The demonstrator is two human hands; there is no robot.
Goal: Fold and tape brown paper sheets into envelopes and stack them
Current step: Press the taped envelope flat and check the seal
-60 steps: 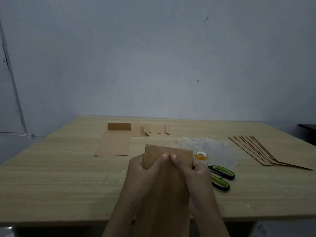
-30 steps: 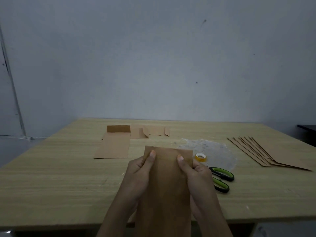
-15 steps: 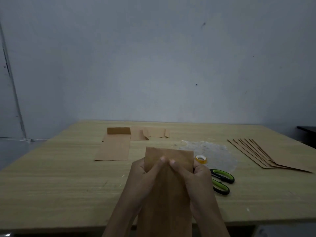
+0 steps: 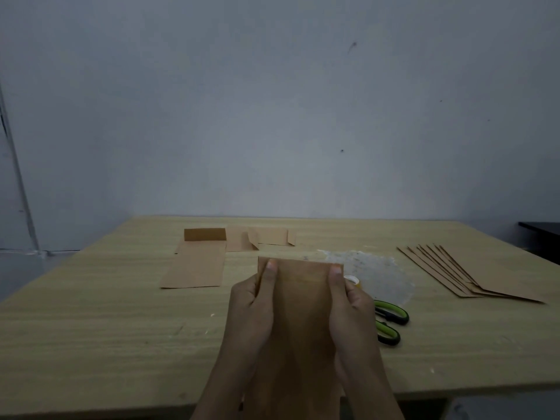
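I have the folded sheet [image 4: 300,313] up in front of me, above the near edge of the table [image 4: 91,328]. My left hand [image 4: 251,310] grips its left edge and my right hand [image 4: 353,310] its right edge. Each thumb lies flat on the front near a top corner, with the other fingers curled behind the paper. I judge this to be the creasing step: the sheet is folded into a narrow sleeve and I am pressing its top edge flat, with no tape on it that I can see. Next I need to free one hand for the tape roll [image 4: 353,280], which sits just beyond my right thumb and is partly hidden by it. The other hand must keep the folds from springing open. The green-handled scissors [image 4: 389,321] lie just right of my right hand, close enough to knock on the reach. Behind the roll is a patch of clear film [image 4: 378,268]. The fan of flat sheets [image 4: 472,274] waits far right, well apart. One finished envelope [image 4: 195,265] lies back left, its flap standing up, with more folded pieces [image 4: 260,239] beside it.
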